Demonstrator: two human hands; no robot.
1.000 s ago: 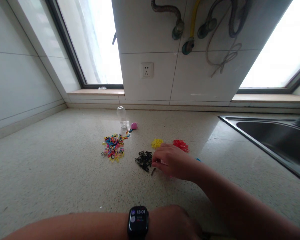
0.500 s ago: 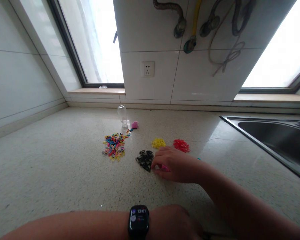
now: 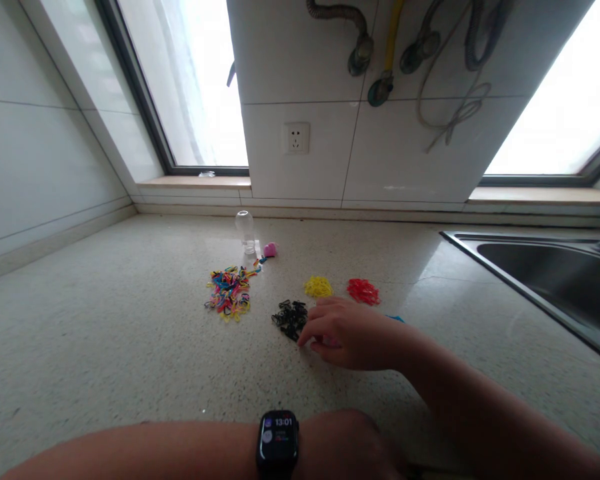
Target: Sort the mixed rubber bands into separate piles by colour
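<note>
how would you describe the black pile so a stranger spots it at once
On the speckled counter, left of the steel sink, find the right hand with its fingers pointing left. At its fingertips lies a loose heap of small black bands. Being all black sets it apart from the multicoloured pile to its left and the yellow pile and red pile beyond.

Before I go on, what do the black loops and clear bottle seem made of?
Black loops: probably rubber or similar elastic, faintly glossy; thin, bent shapes suggest it. Clear bottle: smooth, glossy plastic or possibly glass; see-through with highlights.
</note>
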